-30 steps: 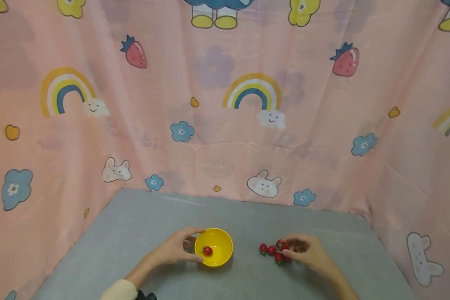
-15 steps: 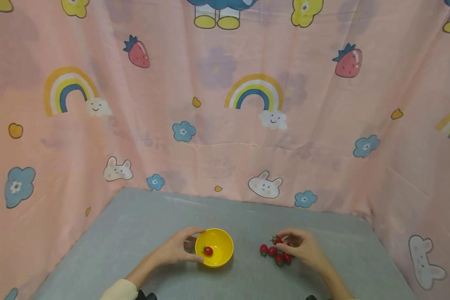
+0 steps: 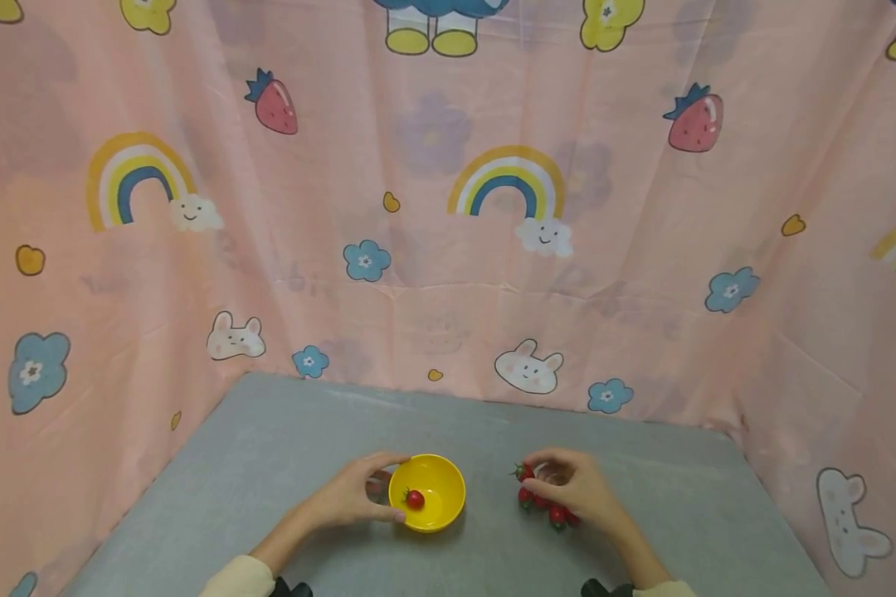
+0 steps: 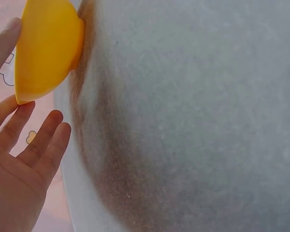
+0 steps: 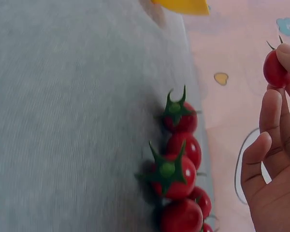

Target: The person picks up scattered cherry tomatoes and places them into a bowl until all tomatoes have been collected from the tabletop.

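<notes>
My left hand (image 3: 347, 495) holds a small yellow bowl (image 3: 445, 497) by its rim, thumb on the near side and fingers on the far side. Inside the bowl lies one cherry tomato (image 3: 414, 499). In the left wrist view the bowl (image 4: 48, 48) stands on the table, its rim between thumb and fingertips. Between thumb and fingertips, my right hand (image 3: 584, 491) pinches another cherry tomato (image 5: 275, 71) with a green calyx, raised above the table. Several loose cherry tomatoes (image 3: 557, 517) lie below that hand, which partly hides them in the head view.
Both hands work over a grey tabletop (image 3: 328, 431). Behind it and along its sides hangs a pink curtain (image 3: 433, 307) printed with rainbows, flowers and rabbits. Bowl and tomato group stand apart, with bare grey surface (image 3: 489, 497) between them.
My right hand has lifted a cherry tomato off the group and carried it left, toward the bowl. The left hand and bowl have stayed in place.
</notes>
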Tool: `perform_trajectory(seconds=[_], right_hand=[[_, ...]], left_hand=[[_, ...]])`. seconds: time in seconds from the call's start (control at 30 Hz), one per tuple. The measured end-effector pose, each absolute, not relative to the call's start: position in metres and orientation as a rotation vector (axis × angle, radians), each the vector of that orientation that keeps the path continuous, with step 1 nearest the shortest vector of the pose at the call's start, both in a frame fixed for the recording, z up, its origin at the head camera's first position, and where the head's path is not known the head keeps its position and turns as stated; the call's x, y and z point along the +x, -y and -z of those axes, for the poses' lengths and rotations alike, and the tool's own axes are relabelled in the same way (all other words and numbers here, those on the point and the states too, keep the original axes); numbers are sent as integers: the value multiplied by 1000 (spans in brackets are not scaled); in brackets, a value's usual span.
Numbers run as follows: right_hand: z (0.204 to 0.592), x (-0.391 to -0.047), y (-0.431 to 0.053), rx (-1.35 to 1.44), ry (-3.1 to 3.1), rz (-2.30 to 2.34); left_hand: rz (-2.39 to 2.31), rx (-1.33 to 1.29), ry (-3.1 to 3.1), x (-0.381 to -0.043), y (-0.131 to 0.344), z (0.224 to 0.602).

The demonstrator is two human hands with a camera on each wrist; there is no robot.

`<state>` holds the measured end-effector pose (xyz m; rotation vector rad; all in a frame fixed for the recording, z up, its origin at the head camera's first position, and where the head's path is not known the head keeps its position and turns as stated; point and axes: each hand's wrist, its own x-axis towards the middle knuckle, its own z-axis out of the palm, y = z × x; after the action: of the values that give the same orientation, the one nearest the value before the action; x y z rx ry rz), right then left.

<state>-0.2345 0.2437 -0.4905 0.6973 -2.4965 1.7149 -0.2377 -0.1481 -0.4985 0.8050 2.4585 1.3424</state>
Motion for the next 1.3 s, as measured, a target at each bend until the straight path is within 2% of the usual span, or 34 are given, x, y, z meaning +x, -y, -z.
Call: perform_trajectory(seconds=[0.63, 0.93, 1.3], right_hand=[[488, -240, -202, 798, 2438, -1802], [483, -237, -181, 732, 2509, -1806], [494, -241, -165, 852, 2479, -1843]], left_hand=[[-1332, 814, -2469, -238, 149, 499], [-1335, 805, -2463, -237, 149, 498], [-1322, 798, -2477, -237, 148, 496]])
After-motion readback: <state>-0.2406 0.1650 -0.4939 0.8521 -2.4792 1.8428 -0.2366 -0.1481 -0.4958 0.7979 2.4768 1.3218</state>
